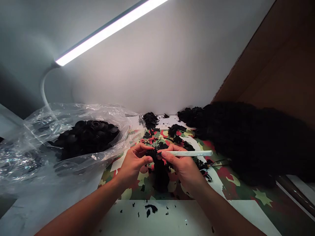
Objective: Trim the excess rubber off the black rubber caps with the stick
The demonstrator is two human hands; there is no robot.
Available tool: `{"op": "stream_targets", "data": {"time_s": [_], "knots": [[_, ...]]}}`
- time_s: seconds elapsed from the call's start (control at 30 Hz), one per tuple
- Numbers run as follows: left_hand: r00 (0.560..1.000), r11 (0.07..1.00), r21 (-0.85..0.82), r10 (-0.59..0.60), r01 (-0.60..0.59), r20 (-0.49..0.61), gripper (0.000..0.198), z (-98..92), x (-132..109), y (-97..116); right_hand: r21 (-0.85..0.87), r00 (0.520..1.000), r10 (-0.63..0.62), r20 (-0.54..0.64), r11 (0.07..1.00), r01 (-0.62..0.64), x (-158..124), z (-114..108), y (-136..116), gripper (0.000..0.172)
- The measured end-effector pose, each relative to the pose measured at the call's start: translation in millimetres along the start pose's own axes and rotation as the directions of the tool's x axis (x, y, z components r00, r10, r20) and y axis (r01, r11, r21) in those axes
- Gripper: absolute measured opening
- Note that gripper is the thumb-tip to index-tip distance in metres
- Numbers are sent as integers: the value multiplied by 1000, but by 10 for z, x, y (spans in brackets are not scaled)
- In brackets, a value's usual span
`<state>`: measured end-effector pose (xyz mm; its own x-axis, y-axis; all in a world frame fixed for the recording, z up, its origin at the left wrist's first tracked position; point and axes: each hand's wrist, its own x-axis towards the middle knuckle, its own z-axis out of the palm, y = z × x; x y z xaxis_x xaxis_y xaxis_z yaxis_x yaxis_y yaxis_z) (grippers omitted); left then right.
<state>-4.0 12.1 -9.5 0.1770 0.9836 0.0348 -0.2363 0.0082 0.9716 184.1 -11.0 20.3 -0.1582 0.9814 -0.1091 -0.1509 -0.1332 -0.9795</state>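
At the centre of the bench, under a white strip lamp on a curved gooseneck, the person's two bare forearms reach in from the lower edge and converge. The left hand is turned palm inward, wrist slightly raised, thumb and forefinger pinching a small black rubber part while the other fingers curl beneath it. The right hand meets it from the opposite side, knuckles up, fingers closed around a slim white stick held roughly level, its free end pointing to the person's right and its near end touching the black part. The part sits between the two sets of fingertips, held clear of the table surface.

No brand, label or legible writing is visible anywhere.

The work surface is a mat printed in camouflage patches of green, red, tan and white with pale star shapes; its finish looks smooth. Black trimmings, thin and ragged, lie scattered on the pale bench edge just below the hands, and further black scraps are strewn near the back wall. To the person's left, a crumpled clear plastic bag, glossy and creased, holds a heap of round black discs with raised concentric rings. To the right, a large dark mound of matted black material rests against a brown cardboard panel; its individual pieces cannot be made out.
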Motion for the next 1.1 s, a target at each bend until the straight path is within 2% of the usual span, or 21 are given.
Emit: {"op": "stream_targets", "data": {"time_s": [0.1, 0.17, 0.27, 0.33, 0.4, 0.47, 0.53, 0.63, 0.73, 0.83, 0.97, 1.1], "knots": [[999, 980, 196, 33, -31, -7, 36, 11, -32, 95, -263, 975, -220, 20, 940, 217, -11, -1, 20, 21], [999, 966, 257, -24, 14, 38, 40, -9, -32, 146, -400, 931, -360, 61, 846, 353, -24, 15, 44, 19], [970, 980, 167, -143, 111, 196, 48, -81, 1, 162, -501, 870, -474, 133, 726, 472, -39, 51, 74, 16], [962, 987, 88, -148, 131, 228, 47, -131, 27, 153, -495, 853, -479, 209, 700, 514, -41, 65, 77, 15], [978, 990, 114, -100, 80, 183, 37, -160, 43, 157, -449, 863, -428, 270, 736, 506, -36, 59, 69, 18], [987, 980, 197, -51, 20, 153, 30, -165, 48, 182, -403, 891, -380, 248, 796, 451, -21, 32, 61, 19], [985, 968, 252, -34, -9, 166, 44, -159, 44, 210, -368, 911, -386, 148, 833, 413, 4, -7, 63, 18], [979, 954, 298, -33, -29, 202, 55, -154, 35, 223, -356, 893, -449, 42, 828, 433, 47, -60, 88, 17], [978, 935, 351, -23, -54, 209, 52, -156, 30, 208, -380, 860, -506, 71, 783, 492, 77, -85, 112, 14], [979, 903, 421, -7, -81, 204, 43, -134, 21, 215, -442, 833, -527, 172, 714, 543, 91, -68, 120, 26], [974, 821, 542, 75, -181, 213, 27, -51, -23, 257, -604, 844, -469, 260, 603, 521, 85, 21, 152, 25], [981, 814, 555, 90, -170, 169, 22, 31, -88, 244, -726, 858, -452, 242, 503, 470, 81, 100, 231, 22]]}}
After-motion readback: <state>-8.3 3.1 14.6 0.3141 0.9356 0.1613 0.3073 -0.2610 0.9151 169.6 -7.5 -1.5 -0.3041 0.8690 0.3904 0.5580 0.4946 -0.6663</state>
